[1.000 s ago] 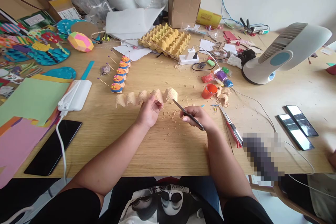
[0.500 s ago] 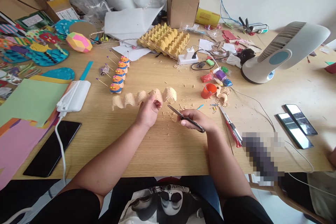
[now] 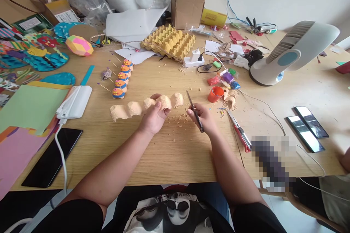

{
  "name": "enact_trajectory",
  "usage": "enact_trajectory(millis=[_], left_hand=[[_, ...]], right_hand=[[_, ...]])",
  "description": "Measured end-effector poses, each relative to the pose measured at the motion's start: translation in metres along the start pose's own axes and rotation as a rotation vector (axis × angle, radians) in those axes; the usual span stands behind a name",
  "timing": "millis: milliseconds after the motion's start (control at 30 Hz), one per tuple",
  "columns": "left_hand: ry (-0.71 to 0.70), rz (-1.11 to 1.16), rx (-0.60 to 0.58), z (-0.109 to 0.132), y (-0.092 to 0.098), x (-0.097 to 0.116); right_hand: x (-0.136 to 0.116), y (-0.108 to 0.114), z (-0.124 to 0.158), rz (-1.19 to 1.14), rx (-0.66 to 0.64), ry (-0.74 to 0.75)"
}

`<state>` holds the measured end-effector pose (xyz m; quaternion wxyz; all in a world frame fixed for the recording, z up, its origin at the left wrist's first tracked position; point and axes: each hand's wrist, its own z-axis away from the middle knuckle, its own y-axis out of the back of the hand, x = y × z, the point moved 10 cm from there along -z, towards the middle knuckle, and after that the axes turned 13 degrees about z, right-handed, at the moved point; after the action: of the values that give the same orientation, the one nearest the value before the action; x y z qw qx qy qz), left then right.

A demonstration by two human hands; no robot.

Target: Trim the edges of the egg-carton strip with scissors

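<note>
My left hand (image 3: pixel 153 118) is closed round a pale peach strip cut from an egg carton (image 3: pixel 135 109), a row of several bumps. Thumb in front and fingers behind, it grips the strip right of the middle, raised a little off the table. My right hand (image 3: pixel 203 118) is closed on dark scissors (image 3: pixel 194 108), seen nearly edge-on with the blades shut and pointing up and away. Their tip is just right of the strip's last bump, apart from it. Pale shavings (image 3: pixel 182 118) lie scattered beneath and between my hands.
A painted caterpillar (image 3: pixel 122 80) with stick feelers stands behind the strip. An orange cup (image 3: pixel 216 94), a utility knife (image 3: pixel 240 133) and a white fan (image 3: pixel 290 54) are on the right. Left are a power bank (image 3: pixel 78 102) and a phone (image 3: pixel 51 158). A yellow egg tray (image 3: pixel 169 42) lies behind.
My left hand has lifted the strip and tilted it, its left end now nearer me. My right hand has turned the scissors more upright, the tip moving right and away from me.
</note>
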<state>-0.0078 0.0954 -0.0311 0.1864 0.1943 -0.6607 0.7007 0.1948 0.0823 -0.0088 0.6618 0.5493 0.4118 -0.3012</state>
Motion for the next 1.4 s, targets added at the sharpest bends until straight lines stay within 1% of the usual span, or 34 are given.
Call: enact_trajectory(millis=[133,200,300,367,433,567,767,900,1033,1200,1400], left_hand=[[-0.022,-0.026,0.026,0.0,0.0,0.001],[-0.012,-0.022,0.035,0.0,0.001,0.0],[0.013,0.008,0.017,0.001,0.0,-0.003],[0.027,0.034,0.0,0.002,-0.001,-0.005],[0.04,0.051,-0.006,0.002,0.0,-0.007],[0.071,0.073,0.004,0.001,0.005,-0.01],[0.078,0.093,-0.024,0.003,-0.002,-0.009],[0.069,0.044,-0.035,0.006,-0.007,-0.008],[0.023,-0.016,-0.008,0.005,-0.001,-0.01],[0.029,0.004,0.038,0.002,0.012,-0.017],[0.042,0.05,0.072,0.002,0.012,-0.015]], right_hand=[[0.0,-0.014,0.0,0.099,0.019,0.022],[0.002,-0.017,0.0,0.128,0.03,0.004],[0.004,-0.02,0.001,0.184,0.025,-0.038],[0.003,-0.019,0.003,0.247,0.037,-0.063],[-0.001,-0.015,0.006,0.336,0.079,-0.082],[-0.009,-0.01,0.011,0.463,0.14,-0.083],[-0.011,-0.009,0.014,0.482,0.167,-0.09],[-0.013,-0.003,0.015,0.48,0.201,-0.084],[-0.014,-0.001,0.014,0.464,0.218,-0.07],[-0.012,-0.001,0.013,0.486,0.222,-0.07],[-0.009,-0.001,0.011,0.456,0.21,-0.055]])
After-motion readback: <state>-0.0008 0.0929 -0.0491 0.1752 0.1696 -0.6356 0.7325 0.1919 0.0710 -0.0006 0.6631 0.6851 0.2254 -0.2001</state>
